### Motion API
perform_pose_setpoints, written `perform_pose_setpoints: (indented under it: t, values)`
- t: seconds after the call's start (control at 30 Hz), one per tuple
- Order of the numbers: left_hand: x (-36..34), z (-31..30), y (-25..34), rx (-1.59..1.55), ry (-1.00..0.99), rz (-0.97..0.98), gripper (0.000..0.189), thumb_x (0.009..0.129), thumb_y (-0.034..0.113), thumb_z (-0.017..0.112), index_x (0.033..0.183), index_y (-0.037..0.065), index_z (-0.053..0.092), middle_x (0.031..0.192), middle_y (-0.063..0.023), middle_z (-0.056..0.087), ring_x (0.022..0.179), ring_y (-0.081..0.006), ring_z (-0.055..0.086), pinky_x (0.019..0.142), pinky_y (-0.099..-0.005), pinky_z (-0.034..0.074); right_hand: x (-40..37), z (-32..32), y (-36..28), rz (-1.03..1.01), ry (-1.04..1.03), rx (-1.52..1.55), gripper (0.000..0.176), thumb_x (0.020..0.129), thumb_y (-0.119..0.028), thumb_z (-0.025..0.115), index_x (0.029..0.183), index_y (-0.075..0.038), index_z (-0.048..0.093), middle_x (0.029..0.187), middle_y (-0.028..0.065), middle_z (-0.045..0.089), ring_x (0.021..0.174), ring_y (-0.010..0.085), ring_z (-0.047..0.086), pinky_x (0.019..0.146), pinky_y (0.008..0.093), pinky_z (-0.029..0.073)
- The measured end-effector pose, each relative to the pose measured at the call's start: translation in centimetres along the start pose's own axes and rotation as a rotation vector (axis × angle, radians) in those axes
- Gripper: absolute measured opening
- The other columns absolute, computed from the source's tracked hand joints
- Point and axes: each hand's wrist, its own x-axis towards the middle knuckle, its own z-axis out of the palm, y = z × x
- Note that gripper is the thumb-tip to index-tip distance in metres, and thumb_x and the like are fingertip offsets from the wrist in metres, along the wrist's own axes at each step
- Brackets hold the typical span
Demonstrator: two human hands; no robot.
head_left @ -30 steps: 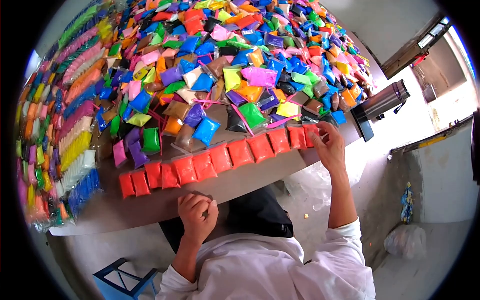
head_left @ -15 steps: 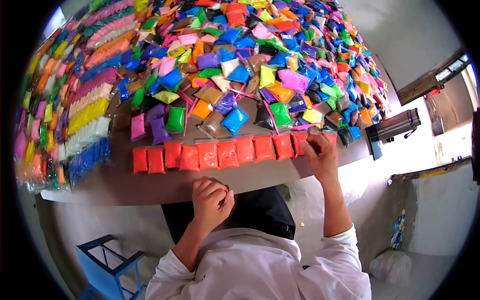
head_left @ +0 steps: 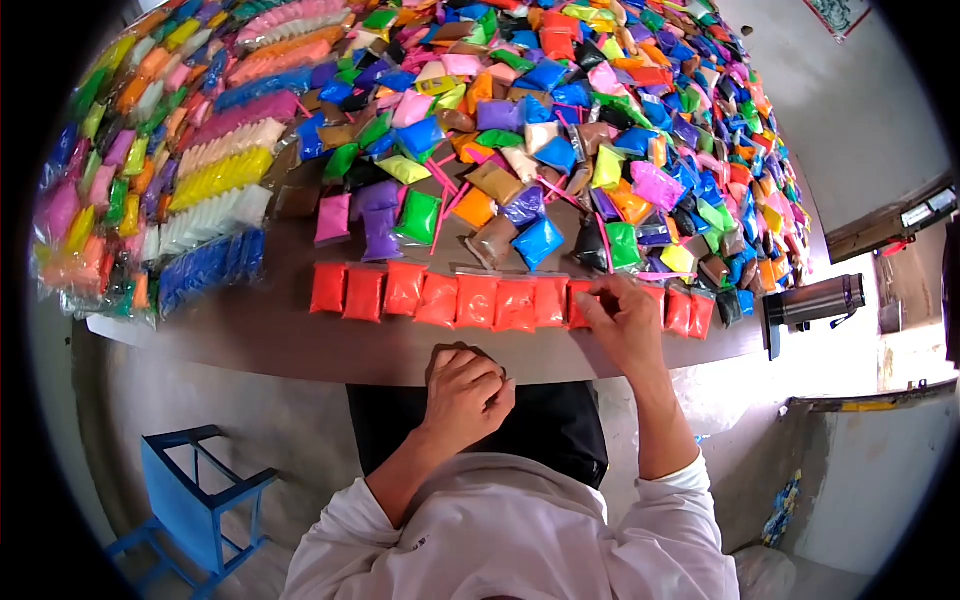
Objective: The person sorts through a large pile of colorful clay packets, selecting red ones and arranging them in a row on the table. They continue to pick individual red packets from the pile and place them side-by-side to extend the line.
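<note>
A row of small red packets in clear bags (head_left: 477, 300) lies along the near part of the brown table (head_left: 300, 345). My right hand (head_left: 628, 322) is over the right part of this row, thumb and fingers curled together at a red packet (head_left: 579, 303). It covers part of the row, so whether a packet is pinched does not show. Several red packets (head_left: 677, 312) show to its right. My left hand (head_left: 466, 395) rests at the table's front edge below the row, fingers folded in loosely, with nothing visible in it.
A big heap of packets in many colours (head_left: 520, 110) fills the back of the table. Stacked rows of bagged packets (head_left: 215, 215) stand at the left. A metal flask (head_left: 815, 300) juts out at the right edge. A blue chair (head_left: 185, 500) is on the floor, lower left.
The view has shifted, so the table contents appear further right. My right hand has moved left along the red row, uncovering packets at the right end. My left hand stays loosely closed.
</note>
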Motion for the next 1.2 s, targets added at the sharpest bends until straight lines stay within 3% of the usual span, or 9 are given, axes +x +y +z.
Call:
perform_pose_setpoints:
  t: [0.1, 0.23, 0.5, 0.63, 0.83, 0.9, 1.03, 1.13, 1.2]
  values:
    - [0.0, -0.2, -0.1, -0.002, -0.016, 0.003, 0.019, 0.071, 0.006, 0.076, 0.064, 0.008, 0.058, 0.078, 0.0002, 0.064, 0.076, -0.0221, 0.06, 0.078, -0.0381, 0.042, 0.9, 3.0, 0.2, -0.149, -0.031, -0.086, 0.021, 0.087, -0.018, 0.075, 0.099, -0.003, 0.067, 0.087, 0.0139, 0.067, 0.074, 0.0297, 0.066, 0.067, 0.041, 0.052]
    - [-0.1, -0.1, -0.1, -0.015, 0.007, 0.006, 0.02, 0.072, 0.007, 0.076, 0.064, 0.009, 0.058, 0.078, 0.0004, 0.064, 0.076, -0.022, 0.06, 0.079, -0.0382, 0.043, 1.1, 2.1, -0.5, -0.034, -0.148, 0.0, 0.021, 0.087, -0.016, 0.074, 0.1, -0.002, 0.066, 0.091, 0.0157, 0.068, 0.078, 0.0311, 0.069, 0.069, 0.0399, 0.053]
    - [-0.4, -0.1, -0.2, -0.021, 0.024, 0.008, 0.02, 0.073, 0.008, 0.075, 0.063, 0.009, 0.057, 0.079, -0.0002, 0.064, 0.076, -0.0221, 0.06, 0.081, -0.0392, 0.043, 0.6, 4.3, -4.4, -0.067, -0.142, 0.101, 0.02, 0.084, -0.017, 0.079, 0.094, -0.004, 0.067, 0.077, 0.013, 0.067, 0.069, 0.0283, 0.068, 0.062, 0.0376, 0.052]
    - [-0.4, -0.3, -0.3, -0.005, 0.011, 0.019, 0.02, 0.073, 0.009, 0.075, 0.062, 0.009, 0.058, 0.08, -0.0004, 0.063, 0.078, -0.0217, 0.059, 0.081, -0.0392, 0.043, 1.1, 7.0, -5.5, -0.253, -0.117, 0.014, 0.019, 0.085, -0.014, 0.079, 0.093, -0.002, 0.067, 0.075, 0.014, 0.065, 0.065, 0.0259, 0.066, 0.06, 0.0361, 0.05]
    - [-0.5, -0.4, -0.2, -0.017, 0.001, 0.015, 0.015, 0.074, 0.01, 0.075, 0.068, 0.008, 0.062, 0.081, -0.0003, 0.063, 0.08, -0.0221, 0.06, 0.081, -0.0388, 0.043, 1.7, 7.4, -5.2, -0.348, -0.155, -0.054, 0.021, 0.083, -0.019, 0.077, 0.087, -0.005, 0.062, 0.077, 0.0142, 0.066, 0.067, 0.0338, 0.066, 0.059, 0.0435, 0.051]
    - [-0.6, -0.4, -0.3, -0.013, 0.009, 0.011, 0.014, 0.074, 0.01, 0.075, 0.069, 0.009, 0.062, 0.081, -0.0001, 0.063, 0.08, -0.0219, 0.06, 0.081, -0.0388, 0.044, 2.1, 6.9, -6.3, -0.276, -0.184, -0.01, 0.021, 0.084, -0.019, 0.077, 0.092, -0.005, 0.064, 0.081, 0.0145, 0.067, 0.069, 0.0341, 0.067, 0.061, 0.0446, 0.051]
    - [-0.7, -0.2, -0.4, -0.006, 0.032, 0.026, 0.012, 0.075, 0.01, 0.075, 0.072, 0.009, 0.063, 0.082, 0.0007, 0.063, 0.081, -0.0213, 0.061, 0.082, -0.039, 0.044, 3.1, 7.7, -9.0, -0.341, -0.161, 0.049, 0.026, 0.084, -0.021, 0.076, 0.104, -0.007, 0.068, 0.087, 0.014, 0.068, 0.075, 0.0336, 0.068, 0.064, 0.0446, 0.052]
    - [-0.9, -0.2, -0.4, 0.002, 0.001, 0.0, 0.015, 0.075, 0.012, 0.074, 0.066, 0.01, 0.062, 0.084, -0.0002, 0.063, 0.086, -0.0212, 0.06, 0.087, -0.0405, 0.043, 3.8, 9.5, -10.3, -0.578, -0.183, -0.077, 0.043, 0.085, -0.026, 0.075, 0.124, -0.011, 0.065, 0.094, 0.0128, 0.068, 0.088, 0.0321, 0.069, 0.07, 0.0449, 0.055]
    - [-1.3, 0.0, -0.6, 0.018, -0.005, 0.006, 0.012, 0.075, 0.015, 0.075, 0.069, 0.011, 0.065, 0.088, -0.0009, 0.065, 0.089, -0.0221, 0.062, 0.088, -0.0418, 0.044, 3.6, 11.5, -9.6, -0.617, -0.218, -0.141, 0.044, 0.084, -0.027, 0.075, 0.124, -0.011, 0.064, 0.096, 0.0137, 0.067, 0.089, 0.0326, 0.069, 0.072, 0.0448, 0.055]
